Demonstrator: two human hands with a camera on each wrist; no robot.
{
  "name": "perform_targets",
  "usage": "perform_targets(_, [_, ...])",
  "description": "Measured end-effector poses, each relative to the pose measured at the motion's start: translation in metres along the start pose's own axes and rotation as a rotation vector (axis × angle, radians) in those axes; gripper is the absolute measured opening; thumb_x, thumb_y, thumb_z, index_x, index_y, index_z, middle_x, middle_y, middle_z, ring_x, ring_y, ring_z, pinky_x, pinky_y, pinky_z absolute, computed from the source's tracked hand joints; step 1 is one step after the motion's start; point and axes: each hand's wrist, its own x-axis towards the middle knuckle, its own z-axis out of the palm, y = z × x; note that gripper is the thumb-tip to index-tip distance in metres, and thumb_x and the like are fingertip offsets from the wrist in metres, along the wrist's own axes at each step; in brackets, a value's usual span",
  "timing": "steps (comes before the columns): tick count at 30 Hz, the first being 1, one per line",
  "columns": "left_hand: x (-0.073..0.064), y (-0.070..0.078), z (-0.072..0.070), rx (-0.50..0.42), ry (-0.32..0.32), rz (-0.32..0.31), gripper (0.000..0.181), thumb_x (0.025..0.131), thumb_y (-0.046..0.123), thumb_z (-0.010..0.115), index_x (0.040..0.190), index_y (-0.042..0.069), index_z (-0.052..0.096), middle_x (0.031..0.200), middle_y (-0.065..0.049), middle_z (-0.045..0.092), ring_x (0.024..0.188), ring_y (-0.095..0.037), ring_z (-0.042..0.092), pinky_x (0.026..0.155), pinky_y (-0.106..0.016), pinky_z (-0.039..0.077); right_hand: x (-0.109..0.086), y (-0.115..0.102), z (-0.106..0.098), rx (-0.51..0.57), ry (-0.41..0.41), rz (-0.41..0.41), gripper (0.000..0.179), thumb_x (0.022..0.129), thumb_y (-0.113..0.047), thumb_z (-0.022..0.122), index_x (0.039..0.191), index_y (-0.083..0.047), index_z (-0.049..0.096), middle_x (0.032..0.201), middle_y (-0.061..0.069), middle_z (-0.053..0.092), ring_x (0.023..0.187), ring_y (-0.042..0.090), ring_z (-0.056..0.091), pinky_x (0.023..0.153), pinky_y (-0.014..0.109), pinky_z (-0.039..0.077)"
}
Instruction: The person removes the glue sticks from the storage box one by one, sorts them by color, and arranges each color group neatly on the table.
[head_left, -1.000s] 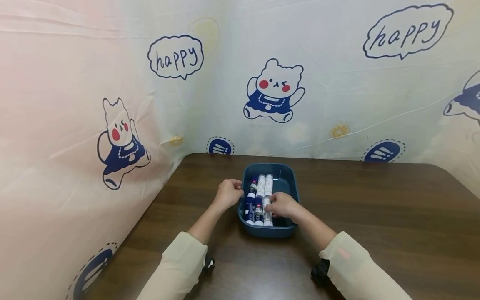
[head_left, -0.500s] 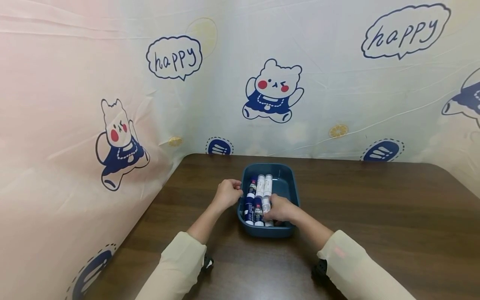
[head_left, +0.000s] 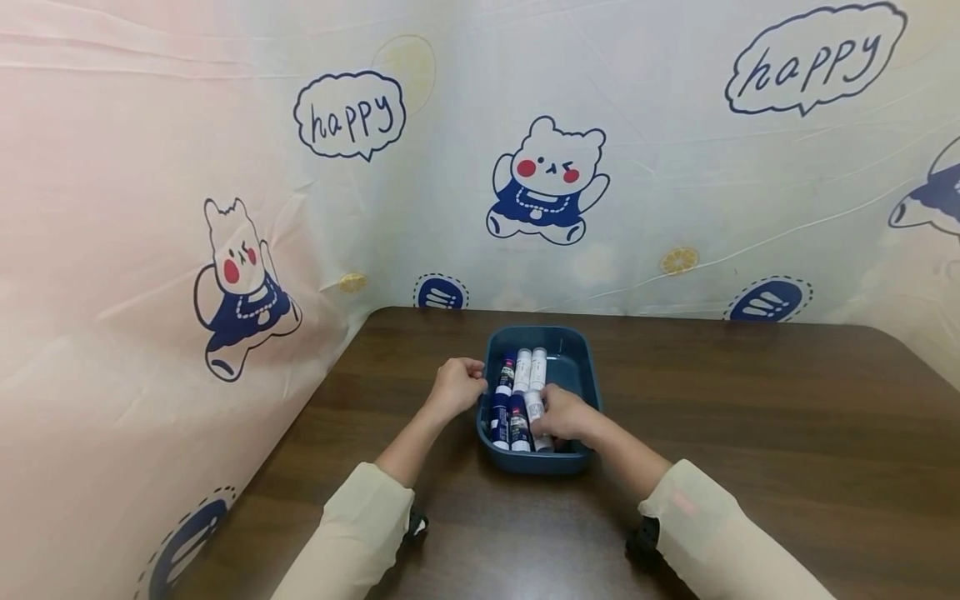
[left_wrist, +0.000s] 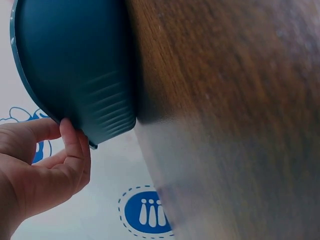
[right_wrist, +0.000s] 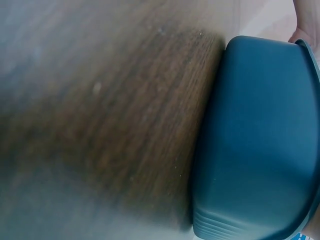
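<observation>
A dark blue plastic bin (head_left: 570, 462) holds several capped tubes in two rows on its left side. My left hand (head_left: 456, 390) is at the left rim; in the left wrist view its thumb and fingers (left_wrist: 70, 132) pinch the rim. My right hand (head_left: 566, 414) reaches into the near part of the bin and grips a white tube (head_left: 535, 406), which leans slightly, its lower end to the right. Left of it lie two blue-and-white tubes (head_left: 519, 425). Behind are a dark blue tube (head_left: 506, 375) and two white tubes (head_left: 523, 371). The right fingertips are partly hidden.
The bin stands on a brown wooden table (head_left: 750, 433). Its right part shows bare floor (head_left: 566, 371). Behind and to the left hangs a pale printed curtain (head_left: 450, 208). Black wrist straps (head_left: 643, 537) sit at the sleeves.
My right hand has closed its fingers round the near white tube, which has tilted, its near end shifting right. My left hand stays at the bin's left rim.
</observation>
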Motion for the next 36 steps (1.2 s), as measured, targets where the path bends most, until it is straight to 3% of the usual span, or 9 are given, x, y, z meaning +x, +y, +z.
perform_targets(18, [0.0001, -0.0009, -0.0006, -0.002, -0.005, -0.012, 0.031, 0.086, 0.002, 0.059, 0.117, -0.002, 0.059, 0.094, -0.010, 0.057, 0.075, -0.020, 0.057, 0.064, -0.028, 0.052, -0.0018, -0.0002, -0.0017, 0.255, 0.044, -0.047, 0.063, 0.081, -0.001, 0.064, 0.136, 0.001, 0.033, 0.112, 0.018, 0.047, 0.089, 0.027, 0.056, 0.067, 0.037, 0.054])
perform_targets(36, [-0.0005, 0.0002, 0.0001, 0.008, -0.001, -0.009, 0.031, 0.087, 0.002, 0.059, 0.117, -0.002, 0.059, 0.093, -0.010, 0.057, 0.076, -0.020, 0.057, 0.066, -0.028, 0.052, -0.0065, 0.0040, -0.0101, 0.562, 0.056, -0.143, 0.063, 0.082, -0.001, 0.061, 0.137, -0.004, 0.031, 0.121, 0.018, 0.041, 0.092, 0.028, 0.056, 0.071, 0.035, 0.053])
